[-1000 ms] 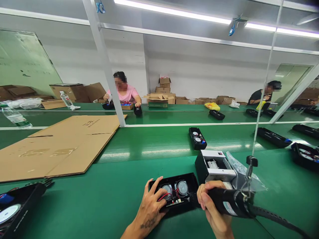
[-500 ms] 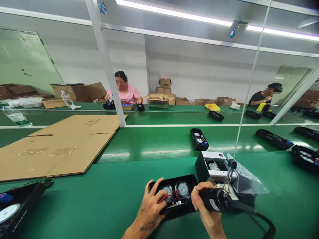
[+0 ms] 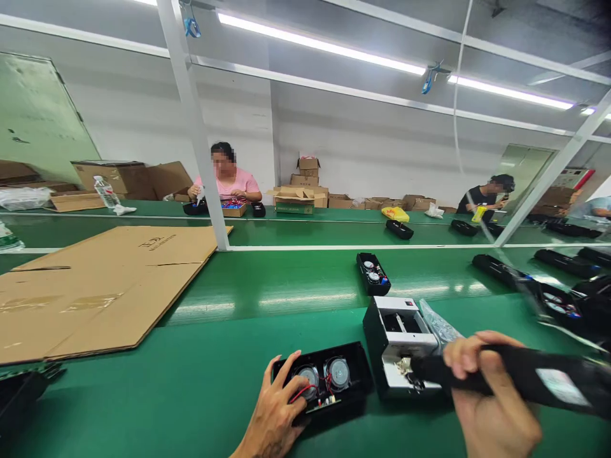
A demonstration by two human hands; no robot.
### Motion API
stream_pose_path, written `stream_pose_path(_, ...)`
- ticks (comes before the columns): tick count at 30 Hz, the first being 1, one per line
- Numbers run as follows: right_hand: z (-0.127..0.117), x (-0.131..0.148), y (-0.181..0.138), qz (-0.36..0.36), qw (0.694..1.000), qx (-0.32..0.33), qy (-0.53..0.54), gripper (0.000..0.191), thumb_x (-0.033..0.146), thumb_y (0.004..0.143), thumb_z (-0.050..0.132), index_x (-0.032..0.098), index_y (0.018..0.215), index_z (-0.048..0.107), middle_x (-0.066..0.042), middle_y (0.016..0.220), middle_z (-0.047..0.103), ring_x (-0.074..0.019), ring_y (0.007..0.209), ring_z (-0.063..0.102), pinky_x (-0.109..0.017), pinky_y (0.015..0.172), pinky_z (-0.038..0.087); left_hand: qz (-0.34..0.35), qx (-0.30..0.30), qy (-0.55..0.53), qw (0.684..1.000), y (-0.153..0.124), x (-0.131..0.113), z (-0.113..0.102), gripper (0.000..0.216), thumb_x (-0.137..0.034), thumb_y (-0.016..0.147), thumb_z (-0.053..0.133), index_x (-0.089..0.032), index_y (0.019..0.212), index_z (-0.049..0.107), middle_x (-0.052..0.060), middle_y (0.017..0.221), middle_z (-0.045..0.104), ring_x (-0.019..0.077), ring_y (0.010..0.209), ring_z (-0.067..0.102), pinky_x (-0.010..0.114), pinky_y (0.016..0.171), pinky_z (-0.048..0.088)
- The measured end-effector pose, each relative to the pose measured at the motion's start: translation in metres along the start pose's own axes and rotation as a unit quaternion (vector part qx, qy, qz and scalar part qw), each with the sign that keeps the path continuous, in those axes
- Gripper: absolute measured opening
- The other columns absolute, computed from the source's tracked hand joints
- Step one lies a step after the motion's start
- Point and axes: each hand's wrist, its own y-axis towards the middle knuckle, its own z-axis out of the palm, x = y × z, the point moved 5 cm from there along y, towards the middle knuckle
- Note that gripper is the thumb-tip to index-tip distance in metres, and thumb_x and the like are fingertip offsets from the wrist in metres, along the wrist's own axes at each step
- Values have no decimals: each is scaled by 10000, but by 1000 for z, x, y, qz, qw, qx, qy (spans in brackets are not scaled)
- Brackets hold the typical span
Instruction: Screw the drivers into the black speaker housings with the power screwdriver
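My left hand [image 3: 277, 410] grips the left end of an open black speaker housing [image 3: 361, 375] lying on the green bench. Inside the housing are two round speaker drivers [image 3: 339, 373], red wires and a small circuit board. My right hand [image 3: 499, 397] is wrapped around a black electric screwdriver [image 3: 513, 366], held nearly level and blurred at its rear. The screwdriver's front end is at the front of a white and black screw feeder [image 3: 400, 343], just right of the housing. Whether its tip holds a screw cannot be made out.
A flattened cardboard sheet [image 3: 109, 292] covers the bench at left. Another open speaker housing [image 3: 373, 273] stands on the green belt beyond the feeder. More black housings [image 3: 496, 270] lie at right. Two co-workers [image 3: 236, 181] [image 3: 487, 194] sit across the line.
My right hand has carried the screwdriver from the speaker housing rightward to the screw feeder, swinging it toward level. My left hand still holds the housing. The view has shifted to the right.
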Motion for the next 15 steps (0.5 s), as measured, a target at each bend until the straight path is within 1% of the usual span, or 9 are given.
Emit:
stream_pose_path(2, -11, 8, 18, -112, 990, -82, 11, 389, 477, 801, 932, 253, 1002, 686, 81, 611, 579, -143, 521, 456, -311, 558, 428, 0, 1, -4, 1000, 0, 1, 0, 318, -297, 737, 981, -260, 777, 668, -32, 1000, 760, 343, 1525, 504, 556, 1346, 122)
stream_pose_path(3, -16, 5, 25, -147, 983, -109, 7, 413, 491, 775, 946, 263, 989, 677, 81, 625, 603, -157, 540, 478, -324, 580, 438, 0, 1, -5, 1000, 0, 1, 0, 326, -292, 730, 986, -260, 779, 665, -35, 1003, 762, 344, 1525, 503, 554, 1347, 118)
stream_pose_path(4, -20, -1, 31, -148, 982, -117, -17, 430, 488, 747, 965, 265, 977, 679, 73, 652, 639, -169, 573, 522, -338, 615, 458, 2, -1, -6, 1000, 0, 1, 0, 334, -284, 722, 989, -260, 779, 661, -37, 1004, 763, 345, 1523, 504, 550, 1347, 117)
stream_pose_path(7, -30, -26, 43, -41, 983, -73, -163, 434, 424, 686, 1019, 229, 943, 729, 25, 765, 730, -201, 712, 658, -382, 764, 505, 7, -13, -6, 1000, -2, 2, 2, 337, -273, 719, 984, -258, 780, 653, -34, 1001, 762, 353, 1527, 504, 553, 1344, 129)
stream_pose_path(9, -37, -25, 43, -17, 978, -60, -198, 434, 397, 702, 1024, 218, 984, 747, 23, 762, 729, -189, 707, 664, -380, 787, 510, 9, -21, -8, 1000, -4, 3, 4, 333, -284, 734, 975, -255, 772, 646, -27, 997, 760, 362, 1530, 505, 569, 1343, 129)
stream_pose_path(11, -43, -11, 40, -37, 987, -64, -140, 475, 425, 738, 1005, 237, 1074, 725, 54, 684, 685, -160, 621, 610, -342, 710, 510, 6, -17, -10, 1000, -6, 4, 6, 336, -291, 738, 975, -256, 773, 643, -27, 1005, 762, 363, 1535, 505, 580, 1344, 125)
stream_pose_path(12, -43, -5, 39, -31, 993, -52, -106, 498, 459, 756, 990, 242, 1107, 713, 63, 643, 661, -150, 576, 578, -319, 649, 499, 5, -14, -11, 1000, -7, 4, 7, 338, -290, 735, 977, -257, 777, 644, -29, 1008, 764, 362, 1535, 506, 582, 1345, 124)
stream_pose_path(13, -42, -2, 38, -13, 996, -35, -84, 502, 487, 768, 978, 241, 1112, 708, 67, 610, 640, -143, 540, 554, -297, 590, 480, 4, -10, -11, 1000, -7, 5, 7, 339, -290, 731, 979, -258, 781, 645, -31, 1011, 765, 362, 1535, 505, 582, 1345, 126)
stream_pose_path(15, -41, -2, 35, 31, 997, -10, -71, 444, 487, 782, 969, 226, 1032, 711, 58, 584, 621, -131, 506, 545, -262, 512, 445, 3, -9, -10, 1000, -7, 5, 6, 338, -291, 722, 979, -261, 785, 649, -33, 1010, 766, 363, 1528, 510, 579, 1345, 131)
